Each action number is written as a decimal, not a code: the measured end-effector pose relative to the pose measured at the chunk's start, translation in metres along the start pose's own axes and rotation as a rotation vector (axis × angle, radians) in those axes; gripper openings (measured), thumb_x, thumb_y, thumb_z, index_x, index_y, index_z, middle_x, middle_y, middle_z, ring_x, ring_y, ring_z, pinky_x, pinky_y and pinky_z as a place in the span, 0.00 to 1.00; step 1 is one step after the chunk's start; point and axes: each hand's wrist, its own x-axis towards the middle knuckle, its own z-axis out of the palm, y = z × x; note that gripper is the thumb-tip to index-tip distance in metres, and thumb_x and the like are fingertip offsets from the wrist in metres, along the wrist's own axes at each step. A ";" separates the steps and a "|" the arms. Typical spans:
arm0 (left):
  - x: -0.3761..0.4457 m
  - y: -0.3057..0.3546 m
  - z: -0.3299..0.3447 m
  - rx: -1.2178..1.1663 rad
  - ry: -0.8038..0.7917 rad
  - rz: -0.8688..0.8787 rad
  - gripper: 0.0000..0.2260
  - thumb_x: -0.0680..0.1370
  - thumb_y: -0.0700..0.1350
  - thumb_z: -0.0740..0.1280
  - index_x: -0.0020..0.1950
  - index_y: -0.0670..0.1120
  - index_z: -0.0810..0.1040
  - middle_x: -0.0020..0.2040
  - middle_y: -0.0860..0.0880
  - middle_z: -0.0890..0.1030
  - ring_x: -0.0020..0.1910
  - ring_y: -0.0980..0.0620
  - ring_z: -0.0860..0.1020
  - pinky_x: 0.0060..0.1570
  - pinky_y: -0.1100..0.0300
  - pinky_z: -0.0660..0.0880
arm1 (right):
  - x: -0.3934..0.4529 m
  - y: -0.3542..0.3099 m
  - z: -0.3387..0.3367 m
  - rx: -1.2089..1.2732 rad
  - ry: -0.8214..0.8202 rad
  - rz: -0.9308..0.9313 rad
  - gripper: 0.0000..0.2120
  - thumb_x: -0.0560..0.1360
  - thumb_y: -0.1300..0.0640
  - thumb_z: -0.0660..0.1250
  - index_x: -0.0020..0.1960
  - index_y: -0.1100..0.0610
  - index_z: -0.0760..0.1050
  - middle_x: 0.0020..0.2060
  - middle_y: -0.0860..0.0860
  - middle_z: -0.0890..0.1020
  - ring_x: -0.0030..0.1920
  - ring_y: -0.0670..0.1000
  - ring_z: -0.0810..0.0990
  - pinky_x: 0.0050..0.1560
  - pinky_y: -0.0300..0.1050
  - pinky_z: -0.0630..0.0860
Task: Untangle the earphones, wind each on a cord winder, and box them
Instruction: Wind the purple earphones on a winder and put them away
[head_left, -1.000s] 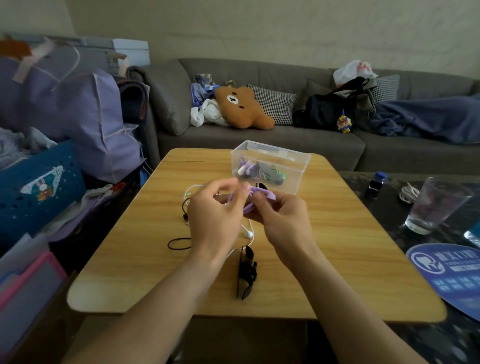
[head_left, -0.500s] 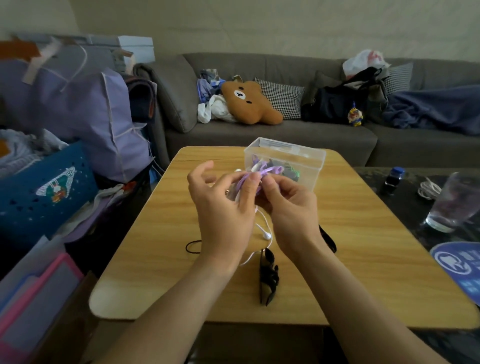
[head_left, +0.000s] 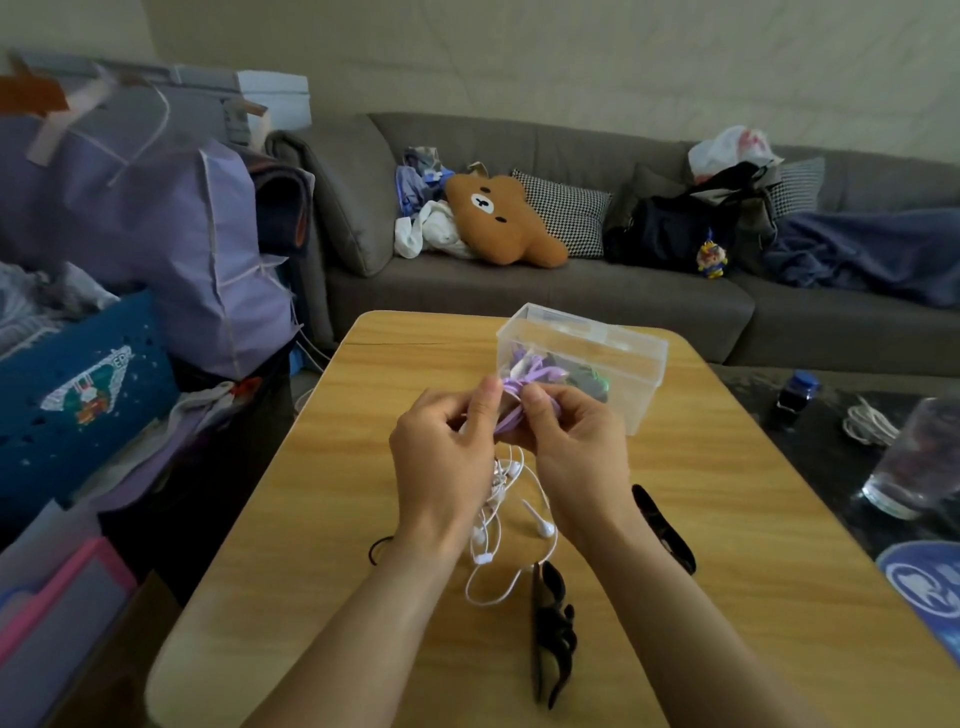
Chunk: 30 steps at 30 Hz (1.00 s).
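We hold both hands up over the middle of the wooden worktop (head_left: 727, 519), close together and just in front of the clear plastic box (head_left: 631, 374). Our left hand (head_left: 441, 457) has its grip closed by curled fingers, the thumb raised and pressed against a bundle of purple earphone cord (head_left: 511, 418). Our right hand (head_left: 571, 447) meets it from the other side, thumb and forefinger pinching the same purple cord, so the bundle sits between the two thumbs. We cannot tell whether a winder lies inside that bundle.

Below our hands a white earphone cord (head_left: 498, 525) hangs down in loose loops and reaches the worktop, with one earbud (head_left: 545, 529) lying near our right wrist. Its upper end disappears behind our left palm, and we cannot tell which hand holds it.

A black winder (head_left: 550, 634) lies on the worktop between our forearms, near the front edge. Another black piece (head_left: 662, 527) lies just right of our right wrist, and a thin black loop (head_left: 379, 550) shows to the left of our left wrist.

Inside the box we see purple and dark items with a touch of green, too jumbled to sort out. A drinking glass (head_left: 919, 462) stands on the dark table to the right, well apart from the box.
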 end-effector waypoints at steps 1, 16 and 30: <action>0.003 -0.003 0.001 -0.003 -0.012 -0.013 0.12 0.80 0.53 0.67 0.41 0.48 0.84 0.41 0.53 0.81 0.41 0.62 0.79 0.36 0.72 0.72 | 0.004 0.000 0.000 -0.023 -0.003 0.001 0.09 0.82 0.60 0.64 0.51 0.62 0.82 0.40 0.56 0.87 0.43 0.53 0.87 0.51 0.54 0.84; 0.035 0.000 0.013 -0.106 -0.180 -0.151 0.12 0.81 0.50 0.65 0.43 0.50 0.85 0.37 0.47 0.85 0.39 0.47 0.83 0.42 0.50 0.80 | 0.043 0.000 -0.011 -0.160 -0.080 0.109 0.11 0.80 0.52 0.66 0.51 0.59 0.81 0.38 0.54 0.86 0.40 0.52 0.86 0.45 0.51 0.85; 0.044 0.002 0.029 -0.058 -0.105 -0.015 0.05 0.77 0.51 0.71 0.44 0.52 0.82 0.28 0.58 0.77 0.28 0.59 0.77 0.26 0.71 0.68 | 0.029 0.013 -0.012 -0.177 0.066 -0.146 0.08 0.79 0.61 0.69 0.57 0.55 0.82 0.41 0.49 0.86 0.40 0.50 0.86 0.36 0.45 0.83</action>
